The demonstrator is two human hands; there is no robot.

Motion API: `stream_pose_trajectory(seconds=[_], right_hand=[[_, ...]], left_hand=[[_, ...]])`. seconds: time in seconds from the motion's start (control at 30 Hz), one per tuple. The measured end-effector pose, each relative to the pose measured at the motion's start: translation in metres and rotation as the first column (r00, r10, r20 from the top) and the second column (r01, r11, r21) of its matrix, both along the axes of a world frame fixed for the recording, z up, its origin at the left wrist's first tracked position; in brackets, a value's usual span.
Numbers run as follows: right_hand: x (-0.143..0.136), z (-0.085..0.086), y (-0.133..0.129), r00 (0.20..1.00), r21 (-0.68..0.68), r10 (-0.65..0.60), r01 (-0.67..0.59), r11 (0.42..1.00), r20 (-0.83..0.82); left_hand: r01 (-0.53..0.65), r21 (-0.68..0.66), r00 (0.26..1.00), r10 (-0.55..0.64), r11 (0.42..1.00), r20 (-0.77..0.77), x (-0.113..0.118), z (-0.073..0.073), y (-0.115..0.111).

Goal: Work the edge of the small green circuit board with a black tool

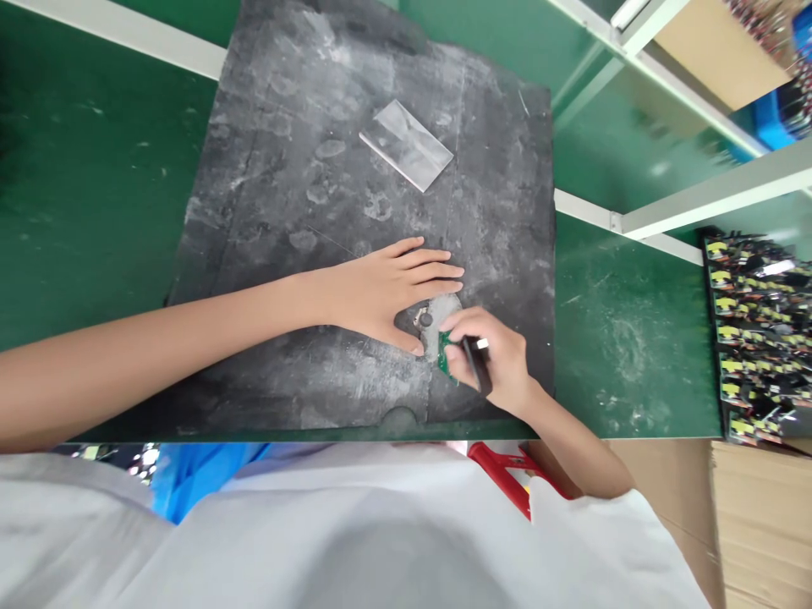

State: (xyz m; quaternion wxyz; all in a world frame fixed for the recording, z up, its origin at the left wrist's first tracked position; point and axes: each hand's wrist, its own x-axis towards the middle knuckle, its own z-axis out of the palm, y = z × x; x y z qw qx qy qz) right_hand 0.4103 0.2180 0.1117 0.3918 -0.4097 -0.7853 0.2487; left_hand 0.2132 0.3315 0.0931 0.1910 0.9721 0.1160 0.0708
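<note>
My left hand (pixel 386 292) lies flat with its fingers spread on the black mat (pixel 285 194). Between its thumb and index finger is a small dark round part (pixel 425 320) on a pale grey patch. My right hand (pixel 491 355) is closed round a black tool (pixel 477 365) with a small white mark on it. A green circuit board (pixel 444 353) shows under the right fingertips, partly hidden by them; whether they grip it is unclear. Farther up the mat lies a flat, clear rectangular packet (pixel 407 145).
A tray (pixel 720 338) packed with small black and yellow parts stands at the right on the green table (pixel 615 321). White shelf posts (pixel 710 196) cross the upper right, near a blue bin (pixel 770 118). Below the front edge are a red object (pixel 501 478) and cardboard (pixel 761 516).
</note>
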Motion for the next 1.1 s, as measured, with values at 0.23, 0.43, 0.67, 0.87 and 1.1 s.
stream_pose_trajectory(seconds=[0.23,0.43,0.67,0.87,1.1], right_hand=[[0.003,0.001,0.001,1.000,0.021,-0.008,0.007,1.000,0.017],[0.004,-0.001,0.002,1.000,0.050,0.004,-0.005,0.999,0.022],[0.002,-0.002,0.001,0.999,0.053,0.040,-0.041,0.998,0.020],[0.007,-0.003,0.007,0.999,0.055,0.033,-0.033,0.998,0.015],[0.010,0.000,0.009,0.997,-0.020,0.070,-0.070,0.997,0.043]], left_hand=[[0.000,-0.012,1.000,0.000,1.000,-0.014,0.000,0.000,0.000],[-0.001,-0.014,1.000,0.001,1.000,-0.025,0.000,0.000,0.001],[-0.005,-0.004,0.999,0.005,1.000,-0.042,0.000,0.001,0.000],[-0.011,0.003,0.999,0.011,1.000,-0.040,0.001,0.002,0.000],[-0.006,0.029,0.999,0.007,1.000,-0.035,0.001,0.000,-0.001]])
